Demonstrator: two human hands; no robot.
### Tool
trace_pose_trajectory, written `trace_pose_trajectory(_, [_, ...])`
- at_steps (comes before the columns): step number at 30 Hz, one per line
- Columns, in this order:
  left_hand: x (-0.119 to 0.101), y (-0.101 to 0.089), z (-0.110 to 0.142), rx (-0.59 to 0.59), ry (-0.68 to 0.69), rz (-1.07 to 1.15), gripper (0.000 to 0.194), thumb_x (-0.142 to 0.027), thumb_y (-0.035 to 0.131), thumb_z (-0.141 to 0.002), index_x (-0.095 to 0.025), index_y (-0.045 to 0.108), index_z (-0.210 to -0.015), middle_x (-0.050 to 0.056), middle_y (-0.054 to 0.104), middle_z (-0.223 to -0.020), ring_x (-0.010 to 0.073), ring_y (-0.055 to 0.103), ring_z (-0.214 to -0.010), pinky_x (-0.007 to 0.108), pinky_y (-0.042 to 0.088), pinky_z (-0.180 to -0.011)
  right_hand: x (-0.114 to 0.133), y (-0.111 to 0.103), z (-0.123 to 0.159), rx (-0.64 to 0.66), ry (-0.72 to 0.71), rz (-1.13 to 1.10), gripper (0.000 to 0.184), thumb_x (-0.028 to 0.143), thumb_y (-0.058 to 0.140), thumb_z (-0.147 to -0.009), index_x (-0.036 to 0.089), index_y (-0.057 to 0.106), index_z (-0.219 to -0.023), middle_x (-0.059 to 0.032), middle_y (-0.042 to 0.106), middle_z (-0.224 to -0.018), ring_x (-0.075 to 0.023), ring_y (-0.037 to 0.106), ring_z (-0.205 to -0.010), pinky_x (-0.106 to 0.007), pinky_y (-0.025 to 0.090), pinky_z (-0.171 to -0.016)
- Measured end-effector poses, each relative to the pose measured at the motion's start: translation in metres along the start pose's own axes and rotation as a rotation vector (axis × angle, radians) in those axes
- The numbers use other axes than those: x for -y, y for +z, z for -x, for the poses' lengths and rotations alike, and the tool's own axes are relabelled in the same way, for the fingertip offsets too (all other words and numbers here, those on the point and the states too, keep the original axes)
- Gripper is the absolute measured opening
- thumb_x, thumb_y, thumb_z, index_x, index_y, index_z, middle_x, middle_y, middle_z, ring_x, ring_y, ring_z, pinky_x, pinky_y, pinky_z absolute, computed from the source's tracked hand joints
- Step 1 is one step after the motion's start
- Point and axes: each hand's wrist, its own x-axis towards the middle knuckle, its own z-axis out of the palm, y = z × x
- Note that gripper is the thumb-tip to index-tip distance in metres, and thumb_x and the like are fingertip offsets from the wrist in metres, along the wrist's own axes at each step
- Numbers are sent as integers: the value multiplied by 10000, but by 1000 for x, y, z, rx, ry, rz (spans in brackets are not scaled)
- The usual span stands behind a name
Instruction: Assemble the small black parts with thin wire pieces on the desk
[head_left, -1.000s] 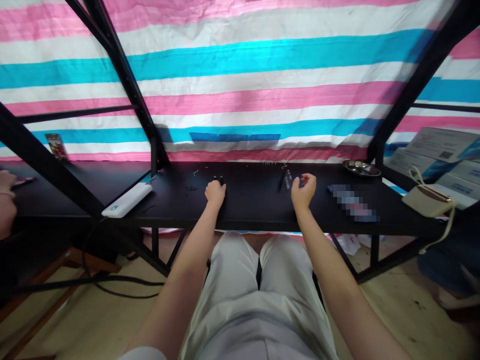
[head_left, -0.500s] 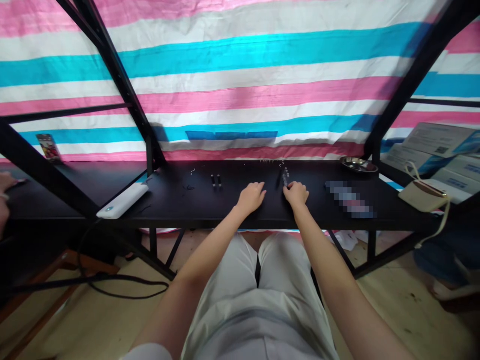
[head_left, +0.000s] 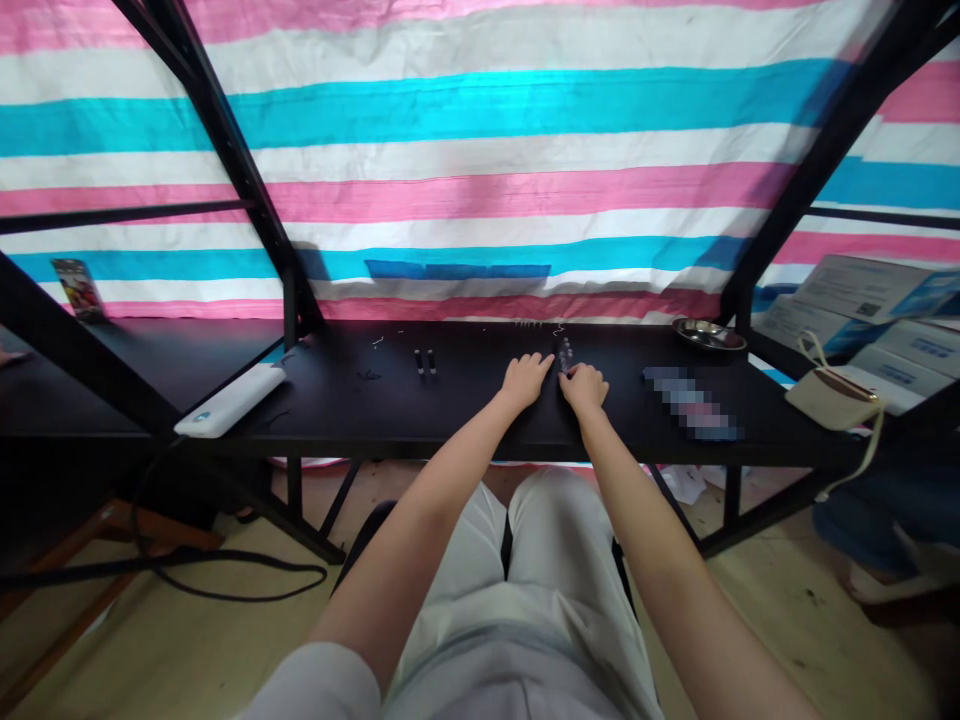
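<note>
Both my hands rest on a black table (head_left: 450,420) in front of a striped tarp. My left hand (head_left: 525,380) lies palm down with its fingers stretched toward a short row of small dark parts (head_left: 564,353). My right hand (head_left: 583,386) is right beside it, fingers curled at the near end of that row; whether it grips one I cannot make out. Two small black pieces (head_left: 425,362) lie side by side further left, apart from both hands.
A white power bank (head_left: 229,400) with a cable sits on the left edge. A metal dish (head_left: 709,334) stands at the back right, a beige pouch (head_left: 829,396) and stacked boxes (head_left: 870,310) further right. Black frame struts rise on both sides.
My left hand left the two black pieces and moved right next to my right hand. My right hand closed in on the row of small dark parts.
</note>
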Motion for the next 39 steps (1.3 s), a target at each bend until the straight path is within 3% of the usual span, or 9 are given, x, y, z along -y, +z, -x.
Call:
trace_pose_trajectory(5, [6, -8, 10, -54, -24, 55, 254, -225, 380, -909, -163, 603, -1013, 95, 608, -954, 203, 539, -910, 325, 367, -777, 1, 1, -1, -6, -5, 4, 234, 336, 539, -794, 157, 635, -909, -146, 613, -1010, -282, 528, -976, -411, 375, -805])
trace_pose_trajectory(14, [52, -30, 53, -229, -167, 188, 252, -294, 416, -906, -187, 616, -1016, 78, 640, -977, 192, 543, -931, 321, 354, -817, 0, 3, -2, -6, -14, 17, 231, 317, 521, -805, 157, 650, -911, -142, 620, -986, -270, 536, -948, -397, 379, -786])
trace_pose_trajectory(22, [56, -31, 78, -377, -434, 342, 209, -274, 470, -878, -176, 618, -987, 44, 658, -908, 155, 566, -827, 294, 365, -818, 4, 2, 6, 16, -91, 103, 221, 270, 480, -841, 145, 645, -918, -141, 627, -1000, -268, 540, -951, -373, 365, -764])
trace_pose_trajectory(26, [55, -33, 78, -377, -397, 358, 202, -276, 481, -875, -180, 623, -981, 37, 658, -903, 151, 564, -842, 288, 362, -821, 9, 0, 12, 37, -237, 171, 213, 266, 468, -855, 148, 637, -908, -128, 627, -989, -254, 539, -920, -356, 349, -752])
trace_pose_trajectory(33, [52, -31, 79, -394, -240, 348, 215, -313, 469, -892, -199, 631, -976, 38, 656, -926, 154, 557, -892, 291, 351, -829, 26, -3, 26, -42, -638, 207, 202, 230, 432, -869, 145, 614, -850, -132, 607, -907, -239, 495, -884, -345, 298, -743])
trace_pose_trajectory(39, [53, -28, 78, -452, -137, 361, 174, -300, 504, -877, -203, 631, -946, 25, 654, -872, 156, 556, -846, 300, 361, -797, 29, 0, 29, -117, -782, 240, 187, 224, 438, -870, 141, 597, -817, -114, 599, -851, -219, 476, -817, -329, 261, -696])
